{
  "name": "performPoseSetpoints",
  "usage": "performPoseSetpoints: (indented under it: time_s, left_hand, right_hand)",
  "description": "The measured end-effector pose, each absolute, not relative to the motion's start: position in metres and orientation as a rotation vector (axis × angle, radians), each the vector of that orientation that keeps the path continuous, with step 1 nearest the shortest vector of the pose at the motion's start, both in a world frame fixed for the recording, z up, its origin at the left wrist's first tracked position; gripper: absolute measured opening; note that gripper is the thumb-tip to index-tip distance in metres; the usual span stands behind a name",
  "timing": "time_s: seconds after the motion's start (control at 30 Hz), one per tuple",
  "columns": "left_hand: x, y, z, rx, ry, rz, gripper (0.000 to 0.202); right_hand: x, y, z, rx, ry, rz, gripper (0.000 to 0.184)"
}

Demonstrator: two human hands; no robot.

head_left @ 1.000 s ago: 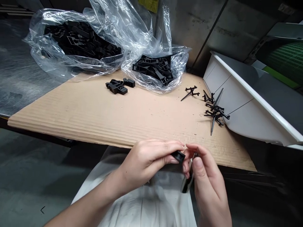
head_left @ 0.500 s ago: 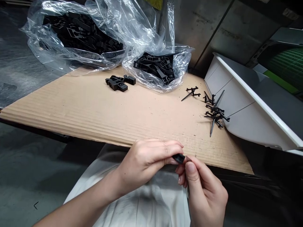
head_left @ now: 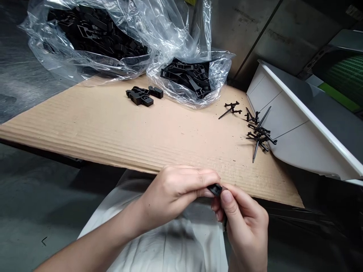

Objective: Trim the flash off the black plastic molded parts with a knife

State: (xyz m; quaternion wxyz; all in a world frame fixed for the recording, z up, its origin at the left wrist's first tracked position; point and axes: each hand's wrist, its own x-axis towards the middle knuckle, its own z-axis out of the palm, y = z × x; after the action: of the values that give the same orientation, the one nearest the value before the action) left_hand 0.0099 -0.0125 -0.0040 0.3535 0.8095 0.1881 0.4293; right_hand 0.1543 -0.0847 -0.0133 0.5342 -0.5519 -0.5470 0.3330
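My left hand [head_left: 178, 192] pinches a small black plastic part [head_left: 216, 189] between thumb and fingers, just below the front edge of a corrugated cardboard sheet [head_left: 113, 136]. My right hand [head_left: 245, 223] is shut on the same part's right end, touching my left fingers. A thin dark piece shows below my right fingers, mostly hidden. Farther off on the cardboard lie a small heap of black plastic blocks [head_left: 141, 97] and several black pronged pins [head_left: 259, 136].
Clear plastic bags [head_left: 181, 75] full of black plastic parts sit at the cardboard's back edge. A white angled tray [head_left: 286, 117] stands at right, against a grey metal wall [head_left: 246, 30]. A white apron [head_left: 167, 241] lies below my hands.
My right hand has moved up and closed around the black part's end, and the flat piece it held low now shows far less. The view has shifted slightly.
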Motion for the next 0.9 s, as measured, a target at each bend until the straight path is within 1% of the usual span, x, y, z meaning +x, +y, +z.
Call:
performPoseSetpoints:
  time_s: [0.2, 0.3, 0.4, 0.63, 0.73, 0.9]
  left_hand:
    - [0.008, -0.013, -0.005, 2.029, 0.524, 1.063, 0.017]
    - [0.009, -0.015, -0.004, 2.021, 0.537, 1.066, 0.018]
    - [0.009, -0.015, -0.004, 2.028, 0.551, 1.065, 0.018]
    - [0.009, -0.014, -0.005, 2.042, 0.542, 1.088, 0.018]
    - [0.010, -0.015, -0.005, 2.036, 0.560, 1.092, 0.018]
    - [0.010, -0.011, -0.006, 2.064, 0.517, 1.057, 0.018]
  right_hand:
    - [0.162, -0.082, -0.008, -1.312, -1.393, 0.760, 0.020]
    - [0.166, -0.080, -0.006, -1.288, -1.423, 0.919, 0.016]
    - [0.167, -0.079, -0.007, -1.250, -1.415, 1.036, 0.018]
    - [0.165, -0.082, -0.013, -1.247, -1.280, 0.879, 0.017]
    - [0.164, -0.084, -0.016, -1.302, -1.246, 0.844, 0.016]
    - [0.159, -0.084, -0.017, -1.394, -1.152, 0.676, 0.016]
